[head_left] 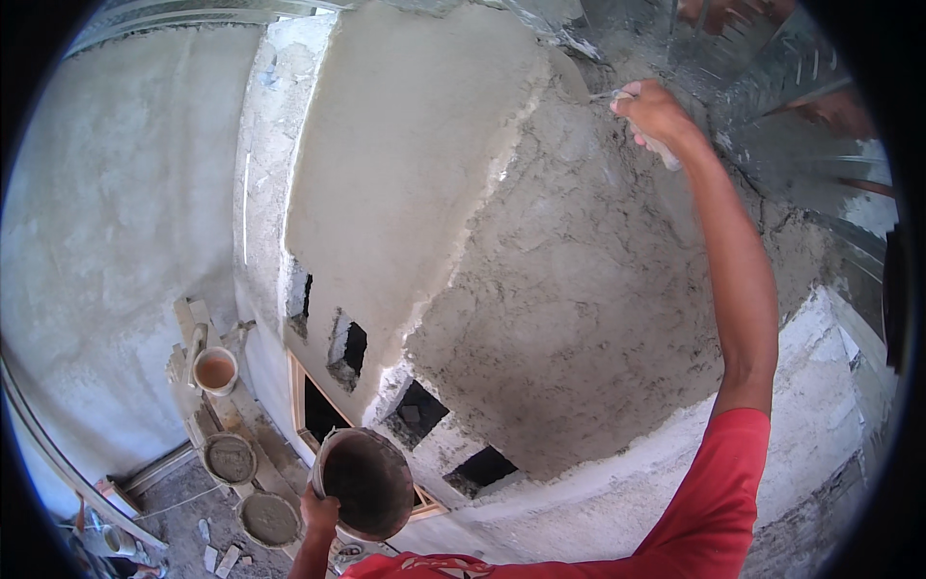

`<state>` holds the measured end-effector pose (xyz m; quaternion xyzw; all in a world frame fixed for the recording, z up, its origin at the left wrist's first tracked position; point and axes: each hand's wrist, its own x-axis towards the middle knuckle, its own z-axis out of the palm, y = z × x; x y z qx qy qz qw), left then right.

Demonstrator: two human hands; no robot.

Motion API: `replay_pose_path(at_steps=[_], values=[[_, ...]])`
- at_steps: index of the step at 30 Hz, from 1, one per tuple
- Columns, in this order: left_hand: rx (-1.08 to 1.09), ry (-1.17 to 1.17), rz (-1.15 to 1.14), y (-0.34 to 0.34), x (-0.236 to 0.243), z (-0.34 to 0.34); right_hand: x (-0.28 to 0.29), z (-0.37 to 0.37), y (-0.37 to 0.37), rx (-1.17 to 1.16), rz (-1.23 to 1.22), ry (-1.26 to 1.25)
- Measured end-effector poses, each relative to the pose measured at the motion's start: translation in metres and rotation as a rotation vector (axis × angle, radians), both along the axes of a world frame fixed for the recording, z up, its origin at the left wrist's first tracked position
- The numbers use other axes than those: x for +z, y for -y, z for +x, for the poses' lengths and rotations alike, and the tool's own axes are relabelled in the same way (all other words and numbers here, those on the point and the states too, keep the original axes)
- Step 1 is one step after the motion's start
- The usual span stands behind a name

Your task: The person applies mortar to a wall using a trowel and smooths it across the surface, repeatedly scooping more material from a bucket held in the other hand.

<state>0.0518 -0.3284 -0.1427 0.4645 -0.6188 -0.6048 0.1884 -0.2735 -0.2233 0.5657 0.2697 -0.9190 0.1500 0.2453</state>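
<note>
My right arm in a red sleeve stretches up to the top of the wall. There my right hand [656, 116] is closed on the handle of a trowel [571, 77], whose mortar-coated blade lies at the upper edge of the plaster. Rough wet plaster [579, 309] covers the wall below it, and a smoother plastered part [405, 135] lies to the left. Low down, my left hand [319, 507] grips the rim of a dark bucket [363, 482]. The bucket is tilted toward me, and its inside looks dark with mortar smears.
Planks [260, 454] at the lower left carry a bucket of reddish liquid [215, 371] and two mortar-filled containers, a farther one [230, 458] and a nearer one [269, 519]. Several square openings [417, 413] pierce the wall's lower part. Metal roofing sheets [791, 87] hang close to the right hand.
</note>
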Motion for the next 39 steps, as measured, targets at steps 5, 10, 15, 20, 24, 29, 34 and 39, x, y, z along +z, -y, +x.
replay_pose_path(at_steps=[5,10,15,20,24,29,34,39], values=[[0.028,-0.060,-0.029,0.003,-0.008,-0.001,0.007,0.018,-0.013,-0.042,0.073,-0.185],[0.044,-0.128,-0.020,0.006,-0.020,-0.007,0.016,0.023,-0.029,-0.134,0.205,-0.444],[-0.006,-0.042,0.049,0.008,-0.011,-0.011,0.016,0.038,-0.049,-0.202,0.392,-0.524],[-0.066,-0.051,0.110,0.004,0.041,-0.012,-0.004,0.057,-0.076,-0.260,0.378,-0.609],[-0.067,-0.132,0.043,0.004,-0.016,-0.016,-0.016,0.078,-0.095,-0.171,0.345,-0.609],[-0.091,-0.059,0.054,-0.002,-0.018,-0.020,-0.027,0.107,-0.124,0.257,0.228,-0.419],[-0.109,-0.055,0.036,-0.010,-0.005,-0.017,-0.036,0.142,-0.122,0.673,0.057,0.041],[-0.071,-0.075,0.001,-0.017,-0.003,-0.012,-0.030,0.079,-0.123,0.699,-0.187,0.239]])
